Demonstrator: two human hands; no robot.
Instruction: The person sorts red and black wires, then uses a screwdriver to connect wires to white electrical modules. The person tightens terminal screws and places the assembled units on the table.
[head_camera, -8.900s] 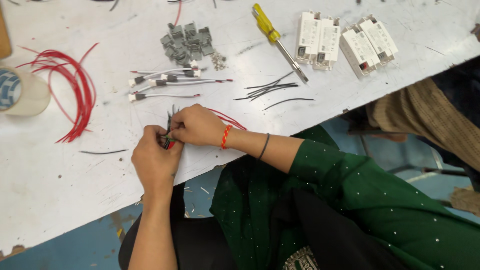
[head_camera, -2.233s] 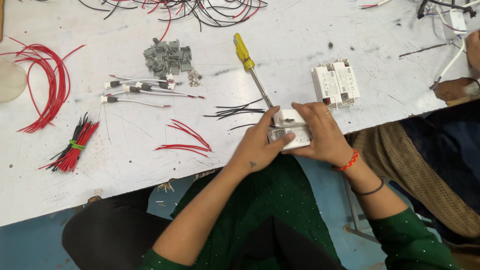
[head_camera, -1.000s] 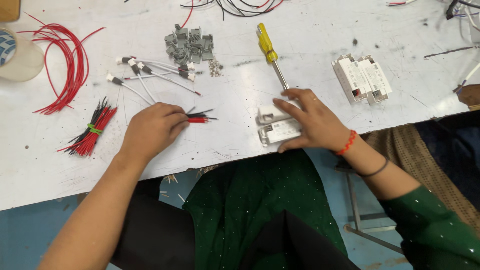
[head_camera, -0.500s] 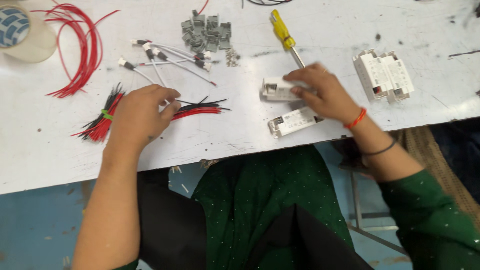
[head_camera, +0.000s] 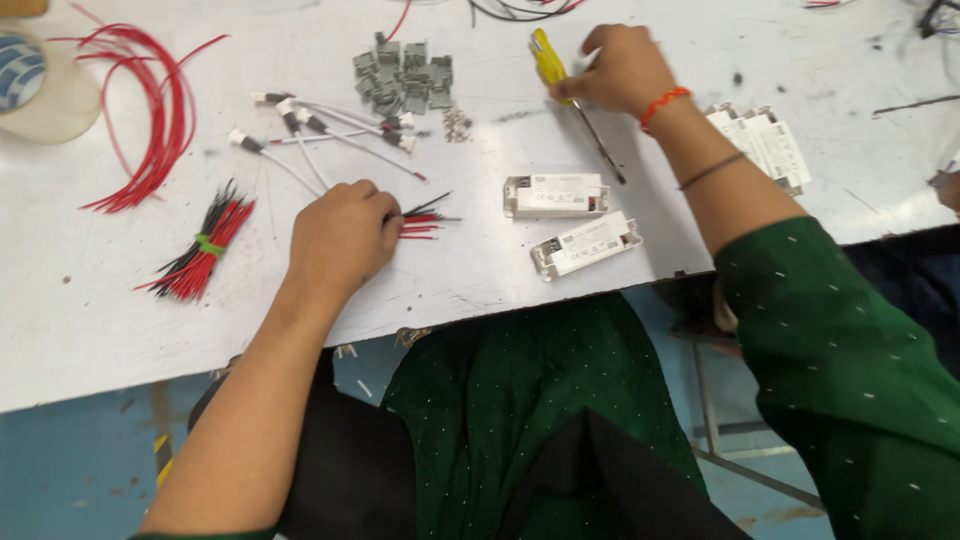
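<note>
My left hand (head_camera: 343, 235) rests on the white table, its fingers closed over a small bunch of short red and black wires (head_camera: 425, 217) whose ends stick out to the right. My right hand (head_camera: 618, 68) reaches to the far side and grips the yellow handle of a screwdriver (head_camera: 549, 62) whose shaft points toward me. Two small white rectangular driver boxes (head_camera: 556, 195) (head_camera: 586, 244) lie side by side between my hands, near the table's front edge.
A tied bundle of red and black wires (head_camera: 200, 250) lies left. Long red wire loops (head_camera: 150, 110), a tape roll (head_camera: 35, 85), grey connector blocks (head_camera: 402, 72), white-sleeved leads (head_camera: 320, 130) and more white boxes (head_camera: 765, 145) sit further back. The table edge (head_camera: 480, 300) runs along my lap.
My right hand has let go of the white boxes and moved up to the yellow screwdriver. My left hand stays on the short wires.
</note>
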